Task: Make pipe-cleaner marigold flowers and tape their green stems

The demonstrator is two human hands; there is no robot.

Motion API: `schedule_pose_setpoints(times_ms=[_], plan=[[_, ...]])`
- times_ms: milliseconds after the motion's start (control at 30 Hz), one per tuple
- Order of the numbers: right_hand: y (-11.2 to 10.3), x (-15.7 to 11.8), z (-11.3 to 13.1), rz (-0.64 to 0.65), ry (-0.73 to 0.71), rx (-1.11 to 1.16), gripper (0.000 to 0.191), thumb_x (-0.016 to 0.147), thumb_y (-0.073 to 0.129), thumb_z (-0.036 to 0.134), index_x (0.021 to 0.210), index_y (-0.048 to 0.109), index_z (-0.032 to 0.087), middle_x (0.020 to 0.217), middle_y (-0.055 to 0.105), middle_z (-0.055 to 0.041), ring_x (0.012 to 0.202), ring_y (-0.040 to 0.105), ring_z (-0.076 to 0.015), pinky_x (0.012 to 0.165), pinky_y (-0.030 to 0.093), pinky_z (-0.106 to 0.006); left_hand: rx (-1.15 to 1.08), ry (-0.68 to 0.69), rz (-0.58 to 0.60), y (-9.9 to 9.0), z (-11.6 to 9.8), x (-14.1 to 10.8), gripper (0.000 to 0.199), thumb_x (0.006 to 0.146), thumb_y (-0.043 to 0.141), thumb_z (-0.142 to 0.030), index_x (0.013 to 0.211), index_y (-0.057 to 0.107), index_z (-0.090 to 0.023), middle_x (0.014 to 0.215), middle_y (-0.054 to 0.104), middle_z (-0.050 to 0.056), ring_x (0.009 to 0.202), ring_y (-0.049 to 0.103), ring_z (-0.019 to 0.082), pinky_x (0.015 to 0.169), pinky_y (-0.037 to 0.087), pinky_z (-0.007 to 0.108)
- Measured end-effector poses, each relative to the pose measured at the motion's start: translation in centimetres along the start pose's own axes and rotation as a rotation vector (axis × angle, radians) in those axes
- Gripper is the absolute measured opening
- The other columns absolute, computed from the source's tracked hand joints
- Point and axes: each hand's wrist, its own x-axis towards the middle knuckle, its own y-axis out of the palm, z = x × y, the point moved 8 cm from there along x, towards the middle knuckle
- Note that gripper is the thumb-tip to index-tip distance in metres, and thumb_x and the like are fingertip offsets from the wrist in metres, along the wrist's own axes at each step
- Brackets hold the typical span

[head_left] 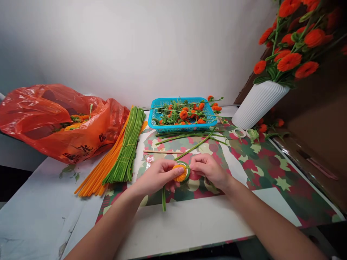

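Note:
Between the thumb and fingers of my left hand [159, 177] is an orange fuzzy pipe-cleaner flower [179, 174]. A green pipe-cleaner stem [163, 198] hangs below that hand. Close by on the right, my right hand [207, 168] is closed in a pinch on a thin green strip [188, 167] beside the flower; whether it is tape or pipe cleaner I cannot tell. Behind the flower a round green-and-white shape shows in part. One long green pipe cleaner [196, 146] slants away just beyond my hands.
A blue basket [179, 128] holds several orange flowers. Left are bundled green pipe cleaners [124, 151], orange pipe cleaners [94, 173] and a red plastic bag [54, 133]. A thin stick [162, 152] lies ahead. Right stand a white vase [257, 104], a white ring [239, 133] and a green roll [252, 135].

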Motion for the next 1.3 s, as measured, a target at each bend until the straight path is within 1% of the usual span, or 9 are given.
schedule_pose_setpoints(times_ms=[133,333,433,633,833,967,1067,1167,1300], plan=[[-0.4,0.1,-0.1,-0.015,0.014,-0.005,0.021,0.065,0.058,0.027,0.049,0.049,0.017,0.047,0.038,0.0065,0.042,0.029,-0.0052,0.041,0.022,-0.021,0.012,-0.008,0.022,-0.1,0.2,0.1,0.038,0.082,0.061,-0.051,0.070,0.060,-0.015,0.056,0.064,0.001,0.042,0.056,0.009,0.041,0.039,0.017],[-0.9,0.2,0.2,-0.022,-0.040,-0.055,0.024,0.068,0.056,0.026,0.048,0.047,0.017,0.048,0.037,0.0062,0.044,0.029,-0.0056,0.043,0.021,-0.022,0.077,-0.015,0.020,-0.2,0.3,0.1,0.039,0.083,0.058,-0.052,0.072,0.061,-0.015,0.055,0.062,0.000,0.039,0.052,0.008,0.039,0.037,0.017],[-1.0,0.3,0.3,-0.022,-0.050,-0.064,0.025,0.069,0.056,0.026,0.048,0.047,0.017,0.049,0.038,0.0056,0.046,0.029,-0.0061,0.044,0.020,-0.022,0.103,0.002,0.006,-0.2,0.0,0.1,0.038,0.084,0.058,-0.051,0.069,0.059,-0.016,0.050,0.056,-0.002,0.036,0.045,0.006,0.036,0.031,0.016],[-1.3,0.3,0.5,-0.030,-0.066,-0.056,0.021,0.067,0.054,0.024,0.047,0.050,0.017,0.048,0.040,0.0049,0.047,0.031,-0.0067,0.045,0.021,-0.022,0.149,0.017,-0.025,-0.2,-0.7,-0.2,0.042,0.082,0.058,-0.054,0.060,0.052,-0.018,0.037,0.037,-0.008,0.030,0.033,0.006,0.030,0.017,0.016],[-1.1,0.3,0.7,0.006,-0.059,-0.055,0.020,0.067,0.053,0.022,0.048,0.049,0.017,0.048,0.039,0.0052,0.046,0.029,-0.0060,0.044,0.020,-0.022,0.190,0.000,-0.021,-0.1,-0.7,-0.2,0.044,0.081,0.058,-0.055,0.059,0.051,-0.018,0.038,0.035,-0.008,0.031,0.031,0.006,0.031,0.016,0.017],[-1.2,0.4,0.2,-0.011,-0.009,-0.034,0.021,0.068,0.055,0.027,0.050,0.048,0.017,0.049,0.042,0.0047,0.045,0.026,-0.0055,0.043,0.018,-0.022,0.077,0.013,-0.054,-0.3,-0.3,-0.1,0.048,0.080,0.054,-0.062,0.061,0.050,-0.019,0.039,0.036,-0.008,0.032,0.028,0.006,0.031,0.017,0.017],[-1.3,0.4,-0.1,-0.014,-0.008,-0.010,0.023,0.070,0.055,0.030,0.053,0.049,0.016,0.050,0.041,0.0047,0.045,0.026,-0.0059,0.044,0.017,-0.022,-0.037,0.028,-0.083,-0.3,-0.1,0.0,0.049,0.082,0.047,-0.066,0.072,0.055,-0.018,0.038,0.038,-0.008,0.032,0.026,0.006,0.032,0.018,0.017],[-1.5,0.3,0.4,-0.029,-0.066,0.019,0.023,0.072,0.055,0.031,0.055,0.051,0.016,0.050,0.040,0.0048,0.046,0.028,-0.0068,0.044,0.018,-0.022,-0.120,0.036,-0.079,-0.2,0.0,0.1,0.045,0.085,0.049,-0.061,0.084,0.059,-0.017,0.040,0.043,-0.007,0.035,0.030,0.007,0.034,0.022,0.016],[-2.4,0.2,1.4,-0.114,-0.136,0.050,0.023,0.071,0.057,0.031,0.054,0.051,0.017,0.048,0.039,0.0050,0.046,0.028,-0.0073,0.045,0.018,-0.023,-0.362,0.035,0.018,0.1,-0.1,0.2,0.035,0.084,0.060,-0.047,0.104,0.060,-0.018,0.051,0.048,-0.005,0.044,0.040,0.009,0.041,0.036,0.016]])
